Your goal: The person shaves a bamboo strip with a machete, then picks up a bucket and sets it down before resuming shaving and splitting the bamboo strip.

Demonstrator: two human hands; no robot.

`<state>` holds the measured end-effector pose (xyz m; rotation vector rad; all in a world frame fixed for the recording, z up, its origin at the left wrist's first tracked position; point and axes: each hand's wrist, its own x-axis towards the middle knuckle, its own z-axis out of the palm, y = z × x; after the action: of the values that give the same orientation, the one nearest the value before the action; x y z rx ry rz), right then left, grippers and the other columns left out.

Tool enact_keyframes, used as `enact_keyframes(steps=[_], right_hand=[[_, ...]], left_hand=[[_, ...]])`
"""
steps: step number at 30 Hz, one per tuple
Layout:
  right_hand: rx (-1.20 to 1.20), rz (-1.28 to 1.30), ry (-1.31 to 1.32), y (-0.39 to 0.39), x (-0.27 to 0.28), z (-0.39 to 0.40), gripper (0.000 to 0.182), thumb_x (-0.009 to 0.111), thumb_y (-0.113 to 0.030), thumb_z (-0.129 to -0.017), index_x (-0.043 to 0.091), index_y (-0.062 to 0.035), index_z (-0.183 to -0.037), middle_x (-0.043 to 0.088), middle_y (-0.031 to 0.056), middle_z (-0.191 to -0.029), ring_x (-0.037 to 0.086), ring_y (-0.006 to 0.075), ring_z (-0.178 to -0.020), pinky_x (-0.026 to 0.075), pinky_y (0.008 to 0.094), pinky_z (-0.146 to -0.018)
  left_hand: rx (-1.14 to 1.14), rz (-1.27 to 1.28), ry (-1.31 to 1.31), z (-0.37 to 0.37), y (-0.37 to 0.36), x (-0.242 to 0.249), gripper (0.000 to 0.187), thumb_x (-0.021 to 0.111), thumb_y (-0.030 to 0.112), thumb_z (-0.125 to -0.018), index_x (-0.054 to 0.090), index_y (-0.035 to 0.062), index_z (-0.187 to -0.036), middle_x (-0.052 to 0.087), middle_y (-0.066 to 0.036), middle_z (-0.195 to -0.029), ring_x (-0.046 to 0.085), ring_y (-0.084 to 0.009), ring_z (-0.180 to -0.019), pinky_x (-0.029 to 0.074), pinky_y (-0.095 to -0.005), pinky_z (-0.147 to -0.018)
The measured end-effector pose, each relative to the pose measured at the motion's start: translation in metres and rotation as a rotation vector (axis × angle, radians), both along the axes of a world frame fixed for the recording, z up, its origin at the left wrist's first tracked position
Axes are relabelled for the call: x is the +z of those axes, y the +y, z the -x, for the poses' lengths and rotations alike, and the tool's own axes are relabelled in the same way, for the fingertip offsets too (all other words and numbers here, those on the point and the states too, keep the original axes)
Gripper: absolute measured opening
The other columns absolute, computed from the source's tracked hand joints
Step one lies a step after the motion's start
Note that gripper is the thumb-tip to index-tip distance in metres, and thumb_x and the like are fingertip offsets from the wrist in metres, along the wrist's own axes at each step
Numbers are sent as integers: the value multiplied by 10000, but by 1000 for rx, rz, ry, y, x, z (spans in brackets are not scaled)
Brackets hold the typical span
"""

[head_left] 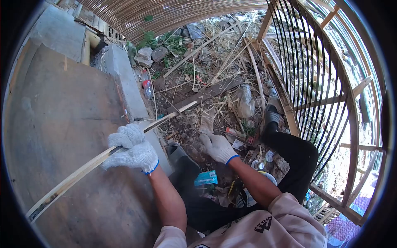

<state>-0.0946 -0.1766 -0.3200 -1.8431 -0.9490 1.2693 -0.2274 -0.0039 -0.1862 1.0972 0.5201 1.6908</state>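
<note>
Both my hands wear white knitted gloves with blue cuffs. My left hand [131, 152] is closed around a long split bamboo strip [78, 175], pale with dark edges. The strip slants from the lower left over a flat brown board, through my fist, to a tip above the littered ground. To the right, apart from the strip, my right hand [218, 149] hangs over the debris with its fingers curled. Whether anything is inside those fingers is hidden. A tan scrap [207, 121] lies just beyond the right fingertips.
The brown board [70, 111] and a concrete ledge [126, 82] border the left side. A curved bamboo frame with dark bars [345, 97] stands at right. Ground litter includes a plastic bottle [147, 84], a plastic bag [246, 103] and a blue packet [206, 177].
</note>
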Motion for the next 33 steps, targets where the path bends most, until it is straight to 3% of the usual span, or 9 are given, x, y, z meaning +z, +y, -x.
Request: enact_keyframes(steps=[2,6,9,13,18,24,27,32,33], right_hand=[[41,76,-208,7,5,-8,480,435,-441,-1038,703,-51,-1119,701,262,-886,672,457,-894,516,524,-819],[71,-111,-86,-10,19,0,485,428,-454,-1039,714,-64,-1073,700,255,-872,669,462,-860,522,519,-789],[29,-35,-52,-1,-2,-2,461,446,-448,-1034,714,-75,-1077,699,245,-871,667,462,-847,521,528,-776],[64,-91,-70,-2,27,1,466,446,-442,-1035,713,-59,-1046,705,237,-874,675,451,-846,520,531,-777],[7,71,-202,13,-18,-1,465,443,-437,-1038,703,-53,-1054,705,234,-871,675,450,-853,519,540,-785],[7,7,-104,5,-1,1,435,454,-392,-1020,697,-33,-1048,695,271,-886,665,470,-903,512,538,-805],[-9,174,-249,-4,-100,-18,509,423,-446,-1037,707,-24,-1022,695,280,-934,657,474,-937,501,544,-855],[-3,263,-228,-25,-90,-25,540,396,-469,-1050,713,-32,-1042,697,276,-960,649,483,-979,492,536,-886],[-34,155,-172,-20,-78,-20,536,397,-460,-1051,708,-24,-1057,696,277,-954,649,481,-975,491,533,-876]], left_hand=[[-17,-28,-10,1,3,-2,778,264,888,-885,346,151,-648,247,8,-546,224,-137,-470,175,-318,-462],[-16,0,-21,-4,0,0,778,269,885,-887,346,149,-648,253,11,-547,226,-140,-471,180,-319,-464],[-62,-25,-58,-5,0,-1,777,275,882,-889,342,148,-647,255,13,-548,224,-138,-474,177,-320,-464],[-18,0,-48,-6,-2,-1,781,286,882,-886,355,143,-645,253,12,-543,217,-139,-468,176,-324,-461],[-43,-39,-48,-3,-3,-3,785,280,891,-877,356,143,-651,259,8,-549,218,-138,-469,181,-320,-463],[-29,-36,-30,-3,-3,-4,791,263,899,-872,361,143,-658,275,4,-555,243,-140,-473,194,-320,-468],[-92,-54,-37,-9,-11,-4,819,241,914,-858,382,131,-662,302,-4,-556,273,-150,-481,221,-330,-484],[-81,-64,-34,-13,-21,-9,842,231,931,-848,403,122,-689,328,-13,-564,293,-158,-492,241,-337,-494],[-74,-67,-30,-16,-20,-7,842,231,931,-848,403,122,-689,328,-13,-564,293,-158,-492,241,-337,-494]])
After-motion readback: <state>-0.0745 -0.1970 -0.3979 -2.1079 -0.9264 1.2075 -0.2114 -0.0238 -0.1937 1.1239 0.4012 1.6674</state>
